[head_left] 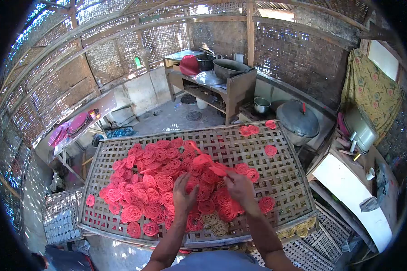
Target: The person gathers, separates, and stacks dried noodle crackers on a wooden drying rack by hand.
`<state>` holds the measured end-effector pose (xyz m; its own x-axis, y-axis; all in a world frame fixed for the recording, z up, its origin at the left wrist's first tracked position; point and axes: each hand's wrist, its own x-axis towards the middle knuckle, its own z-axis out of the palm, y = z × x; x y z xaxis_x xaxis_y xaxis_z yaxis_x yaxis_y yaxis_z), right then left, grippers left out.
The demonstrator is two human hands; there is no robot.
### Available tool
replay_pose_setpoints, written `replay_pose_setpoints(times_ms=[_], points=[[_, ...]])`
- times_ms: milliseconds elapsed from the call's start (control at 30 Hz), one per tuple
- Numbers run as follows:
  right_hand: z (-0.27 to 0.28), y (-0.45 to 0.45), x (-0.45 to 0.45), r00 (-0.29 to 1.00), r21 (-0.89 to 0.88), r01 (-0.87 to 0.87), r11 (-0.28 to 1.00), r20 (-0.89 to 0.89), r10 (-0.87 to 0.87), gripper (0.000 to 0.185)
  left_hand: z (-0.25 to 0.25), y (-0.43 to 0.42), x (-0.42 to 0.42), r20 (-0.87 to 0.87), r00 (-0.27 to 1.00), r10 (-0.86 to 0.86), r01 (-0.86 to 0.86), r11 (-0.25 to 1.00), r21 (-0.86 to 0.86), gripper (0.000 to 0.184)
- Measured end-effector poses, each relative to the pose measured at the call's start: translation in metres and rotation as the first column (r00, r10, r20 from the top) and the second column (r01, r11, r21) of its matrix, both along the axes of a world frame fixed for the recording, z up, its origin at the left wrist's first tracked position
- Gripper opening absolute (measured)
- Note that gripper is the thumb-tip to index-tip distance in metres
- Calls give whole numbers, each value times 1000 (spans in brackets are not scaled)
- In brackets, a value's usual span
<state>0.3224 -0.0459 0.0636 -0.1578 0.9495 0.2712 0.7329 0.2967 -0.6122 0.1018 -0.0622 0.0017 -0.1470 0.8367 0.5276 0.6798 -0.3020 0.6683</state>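
Note:
Many pink-red lacy round pieces (153,183) lie heaped on a woven bamboo rack (289,180). My left hand (184,193) rests at the middle of the heap, its thumb apart from the fingers, with nothing seen in it. My right hand (239,187) is closed on the end of a long red tool (205,160), which reaches up and left over the heap. Near the front edge, between my forearms, lie two pale yellow round pieces (219,228). A few red pieces (270,151) are spread at the rack's right side.
Behind the rack stands a wooden stand (234,97) with a large pot (230,68). A lidded pot (297,118) is beyond the far right corner. To the right is a white-fronted cabinet (348,198). Part of a person (65,259) shows at the lower left.

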Motion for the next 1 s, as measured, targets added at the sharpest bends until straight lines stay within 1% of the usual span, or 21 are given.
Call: replay_pose_setpoints(times_ms=[67, 100, 133, 167, 200, 267, 300, 367, 400, 467, 500, 533, 600, 633, 667, 700, 767, 800, 867, 967, 1000], points=[[5, 5, 11, 937, -39, -32, 999, -348, 16, 36, 11, 3, 4, 138, 990, -9, 20, 996, -82, 65], [10, 6, 14, 913, -60, -51, 997, -408, 22, 35, 15, 6, 6, 206, 979, -8, 34, 992, -122, 71], [18, 5, 17, 884, -79, -72, 994, -467, 26, 34, 16, 11, 8, 382, 923, -49, 91, 991, -95, 76], [23, 5, 20, 851, -95, -94, 991, -524, 30, 33, 15, 18, 12, 543, 835, -89, 143, 988, -57, 81], [16, 10, 24, 809, -156, -158, 975, -587, 37, 35, 16, 25, 15, 684, 718, -129, 185, 983, -9, 86], [-9, 26, 30, 711, -257, -301, 919, -702, 36, 39, 31, 29, 18, 787, 614, -60, 169, 984, -56, 87], [-12, 26, 28, 596, -318, -360, 877, -802, -46, 35, 38, 31, 17, 830, 557, -23, 160, 984, -80, 87], [-22, 22, 23, 342, -400, -502, 767, -906, -248, 29, 41, 40, 12, 894, 448, 3, 236, 964, -122, 74], [-30, 21, 22, 321, -394, -511, 764, -912, -255, 30, 39, 45, 10, 920, 392, 19, 277, 951, -137, 67], [-56, 27, 22, 278, -379, -523, 763, -923, -268, 31, 21, 53, 2, 921, 385, 65, 336, 919, -205, 50], [-79, 34, 27, 400, -465, -444, 766, -868, -295, 32, 15, 54, 0, 920, 383, 87, 367, 899, -238, 41], [-104, 43, 34, 512, -539, -352, 765, -795, -325, 32, 15, 52, 2, 917, 394, 60, 333, 921, -203, 35], [-102, 39, 37, 564, -570, -270, 776, -747, -352, 36, 20, 44, 8, 908, 418, 14, 267, 954, -137, 23], [-71, 22, 32, 515, -537, -287, 793, -785, -345, 38, 21, 42, 8, 889, 459, -6, 246, 962, -120, 21], [-55, 12, 30, 465, -505, -304, 808, -819, -336, 41, 22, 39, 7, 867, 498, -23, 224, 969, -103, 19], [-62, 16, 31, 589, -451, -201, 870, -765, -260, 45, 23, 36, 6, 842, 538, -39, 202, 976, -84, 16], [-82, 27, 33, 804, -276, -30, 961, -577, -141, 54, 54, 21, 16, 843, 535, -60, 188, 981, -49, 15], [-68, 20, 29, 864, -180, -20, 984, -497, -73, 59, 64, 17, 20, 843, 533, -73, 182, 983, -29, 14], [-26, 1, 7, 953, 19, -30, 999, -302, 34, 69, 57, 21, 19, 835, 543, -93, 197, 980, -19, 14], [-28, 3, -26, 919, 176, -98, 980, -360, 157, 67, 66, 14, 29, 839, 534, -100, 227, 974, -28, 13], [-33, 7, -30, 873, 114, -94, 989, -468, 137, 68, 70, 12, 33, 843, 529, -98, 235, 972, -34, 13]])
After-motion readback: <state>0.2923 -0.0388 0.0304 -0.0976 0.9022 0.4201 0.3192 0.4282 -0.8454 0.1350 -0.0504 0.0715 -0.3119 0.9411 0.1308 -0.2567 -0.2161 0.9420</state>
